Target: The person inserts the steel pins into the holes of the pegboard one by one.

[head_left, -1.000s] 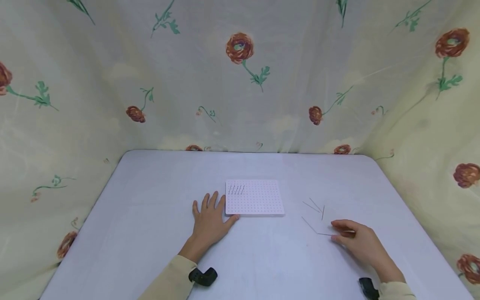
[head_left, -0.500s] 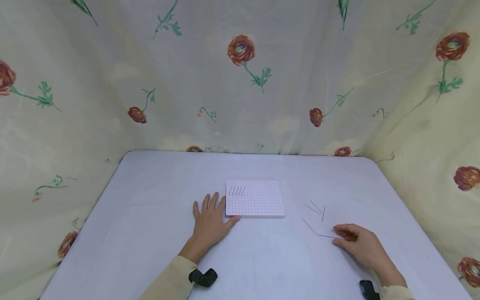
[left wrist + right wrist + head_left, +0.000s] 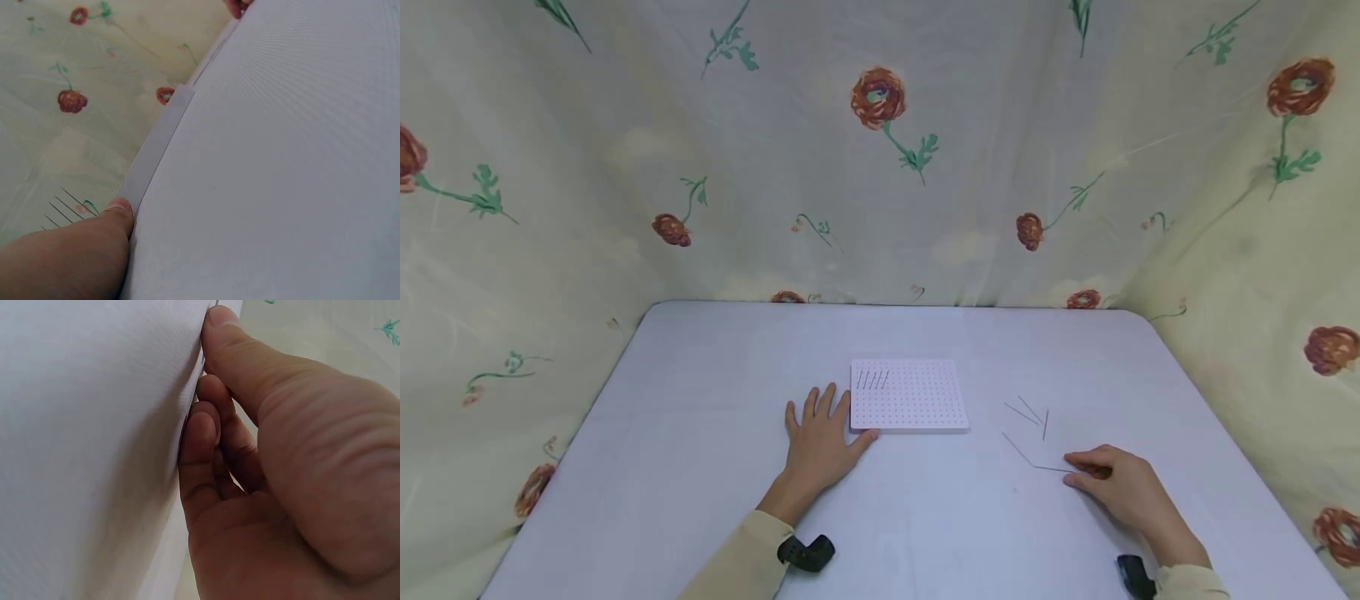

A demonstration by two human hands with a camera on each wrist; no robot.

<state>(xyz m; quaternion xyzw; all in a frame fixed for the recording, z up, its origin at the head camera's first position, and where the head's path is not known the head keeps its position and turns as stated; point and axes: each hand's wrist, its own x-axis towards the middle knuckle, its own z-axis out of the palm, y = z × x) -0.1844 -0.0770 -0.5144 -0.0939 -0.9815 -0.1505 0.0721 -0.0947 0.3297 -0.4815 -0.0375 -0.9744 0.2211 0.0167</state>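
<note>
Head view: just right of the frame's middle, the board (image 3: 917,408) lies flat on the surface (image 3: 700,375), a short row of pins (image 3: 873,380) standing in its upper left. My left hand (image 3: 817,446) is spread at its left side, thumb against the near edge, probably to keep it from sliding. Lower right, my right hand (image 3: 1112,487) has thumb and fingers bent around the end of a loose pin (image 3: 1052,469); whether they pinch it I cannot tell. They sit that low, I'd say, because something so thin and flat gives little to grip. The other pins (image 3: 1045,425) lie scattered right of the board, seemingly for easy reach.
</note>
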